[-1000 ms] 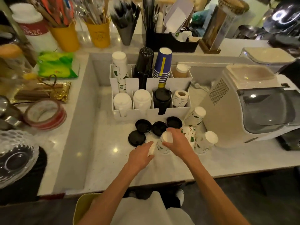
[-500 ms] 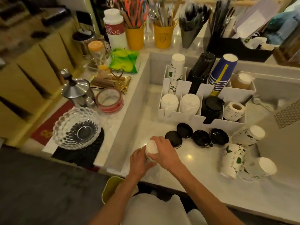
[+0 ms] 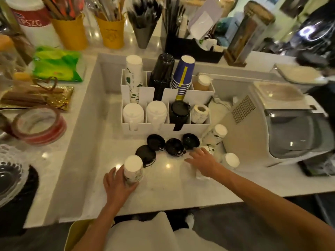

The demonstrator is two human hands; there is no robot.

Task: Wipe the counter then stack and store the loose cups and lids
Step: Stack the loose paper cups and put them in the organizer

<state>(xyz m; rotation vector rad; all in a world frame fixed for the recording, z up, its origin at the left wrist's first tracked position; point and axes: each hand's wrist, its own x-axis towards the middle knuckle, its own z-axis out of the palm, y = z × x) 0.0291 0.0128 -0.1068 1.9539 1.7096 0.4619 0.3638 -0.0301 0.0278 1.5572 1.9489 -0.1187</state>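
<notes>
The left hand (image 3: 118,185) grips an upturned leaf-print cup (image 3: 133,169) that stands base-up on the near part of the white counter (image 3: 163,192), with thumb and fingers curled round its lower wall. The right hand (image 3: 204,163) is open, fingers straight and spread, palm down over a second cup (image 3: 208,149) of the same print. The hand hides most of that cup, so I cannot tell whether the fingers touch it. Two more loose cups lie to the right of that hand: a tilted cup (image 3: 215,134) leaning by the beige machine (image 3: 272,127), and a far-right cup (image 3: 231,160) just beside the machine's base. Four black lids (image 3: 175,146) lie flat on the counter in a loose arc between the two hands. The nearest of them sits just beside the held cup, and the farthest is near the tilted cup. Behind the lids stands a white organizer (image 3: 163,126). Its back row holds a tall leaf cup stack (image 3: 134,77), a black cup stack (image 3: 162,75) and a blue cup stack (image 3: 183,77). Its front row holds white lids (image 3: 133,113), stacked black lids (image 3: 179,112) and a label roll (image 3: 199,111). On the raised ledge to the left lie a tape roll (image 3: 39,124) and a green packet (image 3: 56,66). Two yellow pots (image 3: 70,31) of utensils stand further back.
</notes>
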